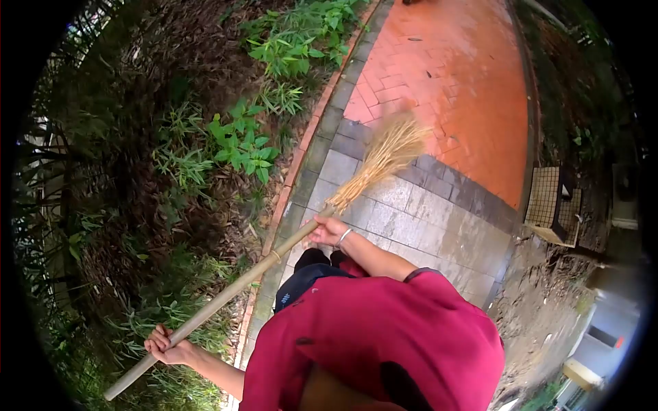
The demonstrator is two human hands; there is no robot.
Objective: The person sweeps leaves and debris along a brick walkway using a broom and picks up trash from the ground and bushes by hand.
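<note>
On paved path (418,212): no writing I can read; both hands, left (168,348) & right (327,231), clenched round broom (274,253); plants (240,147) beside.

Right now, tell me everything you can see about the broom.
The broom has a long, pale pole that looks like bamboo or wood, and a fan of straw-coloured bristles bound at the neck. It slants from lower left to upper right, with the blurred bristles over the paving where grey stone meets red brick. The left hand grips the pole near its butt end, and the right hand, with a bracelet at the wrist, grips it just below the bristles.
</note>
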